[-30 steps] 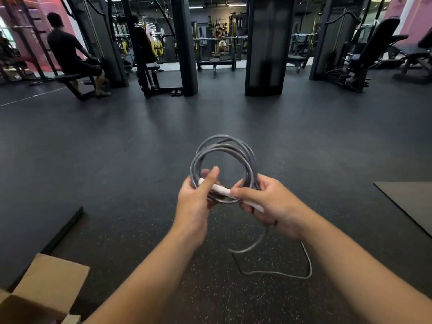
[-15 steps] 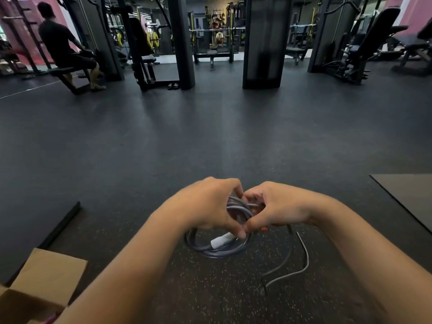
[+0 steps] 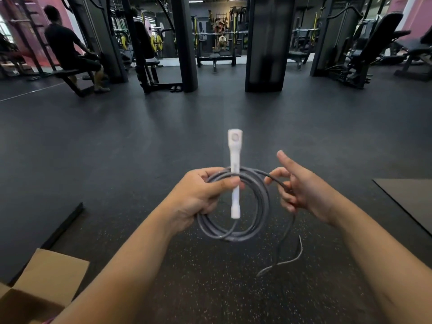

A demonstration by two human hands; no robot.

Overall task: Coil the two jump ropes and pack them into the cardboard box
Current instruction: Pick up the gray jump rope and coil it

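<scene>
Raised since before, left hand (image 3: 198, 195) grips coiled jump rope (image 3: 233, 235); no legible writing.

Both forearms are bare to the frame's edge, with no sleeve, watch or ring in view.

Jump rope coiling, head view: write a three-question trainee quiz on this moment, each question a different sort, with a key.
1. True or false: the left hand grips both the grey coil and the white handle.
2. Multiple choice: where is the cardboard box? A) far right, on the mat B) lower left, flaps open C) under the coil
3. Fill in: the right hand pinches the rope, while the loose tail trails down toward the ____.

Key
1. True; the handle stands roughly upright across the coil.
2. B
3. floor
</scene>
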